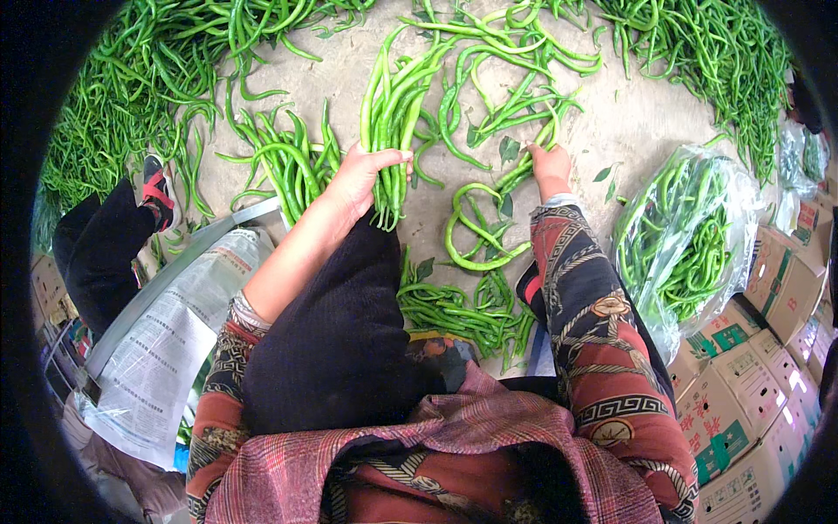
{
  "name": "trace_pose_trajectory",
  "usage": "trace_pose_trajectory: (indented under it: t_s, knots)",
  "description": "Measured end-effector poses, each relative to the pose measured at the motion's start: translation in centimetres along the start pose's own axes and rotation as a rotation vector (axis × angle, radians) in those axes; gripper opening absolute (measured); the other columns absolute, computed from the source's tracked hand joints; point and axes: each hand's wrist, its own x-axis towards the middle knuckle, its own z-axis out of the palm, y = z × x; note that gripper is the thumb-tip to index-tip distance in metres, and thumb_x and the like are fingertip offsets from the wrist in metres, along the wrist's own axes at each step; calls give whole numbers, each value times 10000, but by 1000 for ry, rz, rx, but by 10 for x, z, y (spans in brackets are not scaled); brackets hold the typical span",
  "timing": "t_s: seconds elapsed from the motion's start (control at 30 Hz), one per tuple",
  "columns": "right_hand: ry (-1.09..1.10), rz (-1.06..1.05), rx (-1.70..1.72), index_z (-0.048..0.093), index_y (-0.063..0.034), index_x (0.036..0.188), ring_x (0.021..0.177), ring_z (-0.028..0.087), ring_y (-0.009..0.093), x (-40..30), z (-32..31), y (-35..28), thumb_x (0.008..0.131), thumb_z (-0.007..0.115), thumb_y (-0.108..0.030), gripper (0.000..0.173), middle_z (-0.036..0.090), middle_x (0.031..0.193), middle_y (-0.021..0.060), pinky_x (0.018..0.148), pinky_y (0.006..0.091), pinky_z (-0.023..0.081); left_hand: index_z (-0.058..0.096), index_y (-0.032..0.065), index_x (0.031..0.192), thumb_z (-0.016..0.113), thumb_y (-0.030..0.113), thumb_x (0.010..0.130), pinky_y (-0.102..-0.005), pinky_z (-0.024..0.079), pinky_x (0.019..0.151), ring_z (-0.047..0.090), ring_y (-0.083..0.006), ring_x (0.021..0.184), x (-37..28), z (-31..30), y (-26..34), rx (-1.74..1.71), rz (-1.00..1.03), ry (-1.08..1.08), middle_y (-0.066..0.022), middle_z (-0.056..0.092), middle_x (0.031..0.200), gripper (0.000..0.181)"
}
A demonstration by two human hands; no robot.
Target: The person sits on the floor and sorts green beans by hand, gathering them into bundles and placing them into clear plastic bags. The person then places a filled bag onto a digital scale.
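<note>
A bunch of long green chili peppers (399, 105) stands up out of my left hand (359, 175), which grips it near its lower end above my knee. Over the floor to the right, my right hand (551, 169) has its fingers closed around a few green peppers (548, 134); their lower parts reach toward the floor. Loose peppers (517, 108) lie just beyond that hand, with some curled ones (481, 242) nearer my legs. A small pile of peppers (288, 164) lies left of my left hand, and another pile (458, 311) rests between my legs.
Large pepper heaps rise at the far left (150, 85) and far right (707, 65). A clear plastic bag of peppers (681, 229) stands right, beside printed cardboard boxes (740, 386). Newspaper (170, 347) lines a container at left, near another person's shoe (159, 193). Leaves (509, 149) litter the concrete floor (596, 131).
</note>
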Motion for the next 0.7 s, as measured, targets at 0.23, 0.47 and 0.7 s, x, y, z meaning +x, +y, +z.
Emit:
trace_pose_trajectory:
  t_s: [0.23, 0.47, 0.7]
  knots:
    - [-187, 285, 1512, 619, 26, 906, 580, 563, 199, -10, -32, 15, 867, 578, -223, 256, 599, 694, 96, 563, 327, 493, 618, 16, 975, 665, 73, 794, -308, 516, 633, 620, -172, 676, -1, -9, -2, -45, 2, 7, -66, 644, 782, 196]
    - [62, 269, 696, 598, 38, 873, 659, 664, 250, 33, -23, -69, 741, 759, -281, 380, 658, 773, 188, 597, 364, 543, 608, 10, 945, 677, 50, 779, -305, 512, 636, 615, -176, 673, 4, 3, 3, -39, -26, -10, -73, 634, 780, 184]
    - [132, 132, 181, 697, 55, 862, 836, 678, 352, 56, 5, -39, 662, 720, -330, 434, 693, 862, 218, 784, 399, 520, 615, 0, 961, 669, 60, 787, -301, 515, 637, 617, -176, 674, 9, -5, 2, -64, -36, -15, -75, 638, 787, 191]
